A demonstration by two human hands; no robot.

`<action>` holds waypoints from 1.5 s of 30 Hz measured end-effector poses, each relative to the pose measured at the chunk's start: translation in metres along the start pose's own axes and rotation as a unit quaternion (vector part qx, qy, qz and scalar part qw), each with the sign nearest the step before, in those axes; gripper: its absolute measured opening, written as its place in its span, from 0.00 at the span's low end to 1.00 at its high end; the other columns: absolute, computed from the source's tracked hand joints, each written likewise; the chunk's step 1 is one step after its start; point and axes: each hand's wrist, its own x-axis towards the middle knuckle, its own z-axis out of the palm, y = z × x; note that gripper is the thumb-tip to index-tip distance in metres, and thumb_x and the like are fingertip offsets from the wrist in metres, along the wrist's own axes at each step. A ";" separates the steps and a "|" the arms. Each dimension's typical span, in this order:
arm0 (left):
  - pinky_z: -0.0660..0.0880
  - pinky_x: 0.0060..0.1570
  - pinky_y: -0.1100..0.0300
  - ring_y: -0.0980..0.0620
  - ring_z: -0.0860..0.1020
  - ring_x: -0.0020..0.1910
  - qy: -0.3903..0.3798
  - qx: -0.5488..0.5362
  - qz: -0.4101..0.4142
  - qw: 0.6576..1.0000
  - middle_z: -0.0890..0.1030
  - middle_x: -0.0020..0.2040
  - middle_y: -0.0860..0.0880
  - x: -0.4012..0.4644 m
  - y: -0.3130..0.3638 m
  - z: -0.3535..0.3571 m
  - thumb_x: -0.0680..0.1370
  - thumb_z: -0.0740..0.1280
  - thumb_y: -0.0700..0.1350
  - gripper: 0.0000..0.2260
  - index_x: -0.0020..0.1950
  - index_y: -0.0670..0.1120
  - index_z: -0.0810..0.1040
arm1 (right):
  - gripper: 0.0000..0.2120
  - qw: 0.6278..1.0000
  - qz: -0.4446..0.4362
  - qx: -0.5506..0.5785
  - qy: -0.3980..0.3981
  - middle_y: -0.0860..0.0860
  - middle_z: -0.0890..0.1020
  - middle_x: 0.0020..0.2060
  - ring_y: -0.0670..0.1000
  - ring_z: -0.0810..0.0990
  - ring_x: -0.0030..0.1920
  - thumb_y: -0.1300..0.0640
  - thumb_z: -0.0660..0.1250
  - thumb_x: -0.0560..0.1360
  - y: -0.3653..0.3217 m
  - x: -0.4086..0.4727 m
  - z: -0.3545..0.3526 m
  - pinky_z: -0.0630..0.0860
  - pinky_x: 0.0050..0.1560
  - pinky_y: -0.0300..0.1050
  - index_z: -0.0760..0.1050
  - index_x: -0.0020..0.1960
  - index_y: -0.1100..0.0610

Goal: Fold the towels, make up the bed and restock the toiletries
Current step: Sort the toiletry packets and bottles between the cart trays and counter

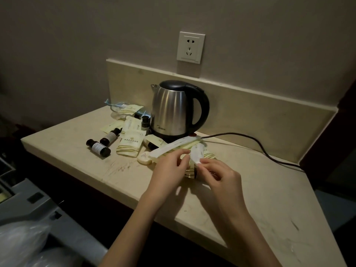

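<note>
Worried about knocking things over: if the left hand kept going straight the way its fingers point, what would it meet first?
Probably the long white packet that the left hand already pinches; beyond it, the kettle, though depth is unclear.

A steel kettle [174, 109] stood near the counter's [269, 189] back edge, its dark cord [256, 143] trailing toward the right edge. A white wall socket [190, 47] sat above it.
</note>
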 end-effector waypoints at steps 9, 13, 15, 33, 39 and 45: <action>0.74 0.59 0.51 0.54 0.74 0.51 -0.172 -0.266 -0.142 0.938 0.75 0.56 0.50 -0.001 0.027 -0.009 0.77 0.67 0.41 0.17 0.65 0.51 0.74 | 0.07 0.990 -0.115 0.067 -0.053 0.41 0.81 0.50 0.39 0.79 0.52 0.53 0.69 0.73 0.000 -0.013 -0.026 0.79 0.48 0.36 0.81 0.50 0.48; 0.78 0.37 0.59 0.49 0.82 0.46 -0.175 -0.392 -0.169 0.887 0.78 0.58 0.41 -0.017 0.020 -0.030 0.77 0.66 0.36 0.16 0.63 0.48 0.76 | 0.09 0.987 -0.119 0.091 -0.053 0.38 0.78 0.50 0.41 0.78 0.52 0.40 0.60 0.74 -0.009 -0.007 -0.027 0.77 0.45 0.35 0.77 0.51 0.36; 0.77 0.35 0.61 0.53 0.82 0.37 -0.176 -0.415 -0.162 0.878 0.82 0.51 0.42 -0.023 0.017 -0.045 0.77 0.65 0.36 0.15 0.62 0.46 0.77 | 0.06 0.988 -0.103 0.085 -0.070 0.38 0.77 0.50 0.42 0.78 0.49 0.41 0.61 0.76 -0.011 0.000 -0.021 0.78 0.45 0.37 0.76 0.50 0.35; 0.81 0.42 0.53 0.41 0.80 0.52 -0.035 -0.352 -0.180 0.918 0.74 0.55 0.42 -0.013 -0.034 -0.093 0.72 0.59 0.23 0.45 0.74 0.63 0.52 | 0.10 0.963 -0.040 -0.153 -0.219 0.49 0.72 0.60 0.50 0.72 0.59 0.55 0.66 0.76 -0.019 0.083 0.070 0.70 0.57 0.41 0.76 0.58 0.50; 0.77 0.37 0.59 0.48 0.77 0.43 -0.042 -0.375 -0.208 0.902 0.75 0.56 0.39 -0.016 -0.028 -0.082 0.76 0.60 0.32 0.27 0.74 0.44 0.60 | 0.08 0.993 -0.040 -0.019 -0.108 0.44 0.75 0.53 0.43 0.75 0.53 0.64 0.66 0.75 -0.021 0.058 0.039 0.74 0.46 0.31 0.79 0.51 0.52; 0.80 0.41 0.55 0.46 0.80 0.49 -0.054 -0.409 -0.207 0.887 0.77 0.54 0.42 -0.011 -0.007 -0.050 0.80 0.62 0.46 0.20 0.70 0.43 0.63 | 0.13 0.983 -0.080 0.115 -0.117 0.37 0.76 0.51 0.37 0.75 0.55 0.65 0.70 0.72 -0.032 0.007 0.017 0.75 0.52 0.29 0.78 0.46 0.46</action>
